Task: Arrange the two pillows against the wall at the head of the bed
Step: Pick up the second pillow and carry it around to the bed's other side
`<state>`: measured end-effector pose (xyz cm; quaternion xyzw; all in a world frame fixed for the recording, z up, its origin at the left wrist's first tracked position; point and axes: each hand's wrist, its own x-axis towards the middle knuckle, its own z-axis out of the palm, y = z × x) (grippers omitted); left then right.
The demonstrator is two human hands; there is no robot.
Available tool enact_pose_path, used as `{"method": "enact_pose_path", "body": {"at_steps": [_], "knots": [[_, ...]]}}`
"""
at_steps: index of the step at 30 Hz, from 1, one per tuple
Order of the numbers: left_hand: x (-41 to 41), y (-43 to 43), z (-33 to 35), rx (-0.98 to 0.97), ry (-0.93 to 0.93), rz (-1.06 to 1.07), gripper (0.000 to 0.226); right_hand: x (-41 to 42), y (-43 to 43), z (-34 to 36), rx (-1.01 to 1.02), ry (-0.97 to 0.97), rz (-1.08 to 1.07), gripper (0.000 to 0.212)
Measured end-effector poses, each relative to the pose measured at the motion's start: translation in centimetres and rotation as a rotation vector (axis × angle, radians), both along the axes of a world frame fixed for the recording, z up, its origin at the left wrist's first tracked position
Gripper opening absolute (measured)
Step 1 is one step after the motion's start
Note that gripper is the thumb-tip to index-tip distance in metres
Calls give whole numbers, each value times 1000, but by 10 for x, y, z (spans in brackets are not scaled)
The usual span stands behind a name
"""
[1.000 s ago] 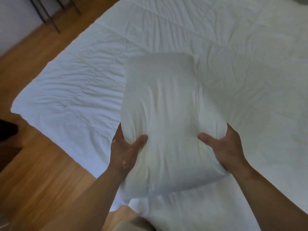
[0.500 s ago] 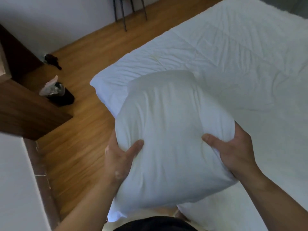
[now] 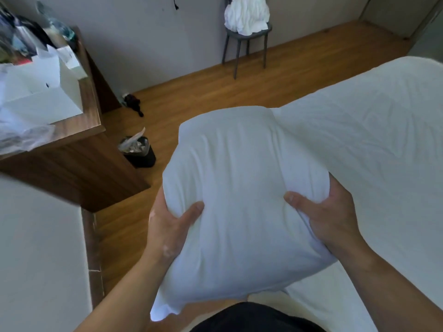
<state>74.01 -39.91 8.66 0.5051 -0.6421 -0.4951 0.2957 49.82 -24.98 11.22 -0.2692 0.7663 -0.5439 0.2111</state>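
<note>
Head view: a white pillow is held up in front of the person's body, above the near corner of the bed and partly over the wooden floor. Both hands grip it from opposite sides. The left hand clasps the pillow's left edge, thumb pressed across the front face and fingers hidden behind, the bare forearm rising from the lower left. The right hand clasps the right edge in the same way, thumb pointing inward over the front and denting the fabric, the forearm coming in from the lower right. The pillow bulges between the two grips and its lower corner hangs near the person's dark clothing at the bottom edge.

The bed, covered in a rumpled white sheet, fills the right side. To the left stands a wooden tabletop carrying papers and clutter. A small black bin sits on the floor beside it. By the far wall a stool carries a heap of white cloth.
</note>
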Motion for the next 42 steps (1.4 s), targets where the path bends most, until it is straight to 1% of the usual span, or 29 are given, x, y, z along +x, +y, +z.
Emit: {"method": "enact_pose_path", "body": {"at_steps": [5,10,15,22,25,28,29,33,36,39,42], "knots": [[-4,-88,3,-13,-10,54,80,-12,-97,-4,-22,1,42,66],[-37,-185,-1,-8,-26,110,69,-50,-205,-12,-25,-33,83,67],[-73,-281,7,22,-41,163,69,-90,-311,-7,-15,-79,121,58],[-102,-415,7,32,-43,168,72,-118,-443,-8,12,-98,110,60],[-114,-481,2,29,-49,128,77,-126,-500,-10,15,-91,60,53],[-127,-552,-1,35,-54,63,89,-129,-555,-15,10,-82,-12,56],[-132,-576,1,46,-47,38,89,-129,-572,-14,12,-81,-43,56],[-157,-660,7,38,-21,-94,81,-134,-630,-11,25,-90,-147,55],[-185,-711,4,23,-22,-178,74,-149,-663,-8,72,-86,-239,57],[-223,-752,3,31,-13,-246,75,-172,-690,-10,88,-94,-319,59],[-272,-789,1,50,-12,-317,69,-205,-714,-14,81,-89,-404,60]]}}
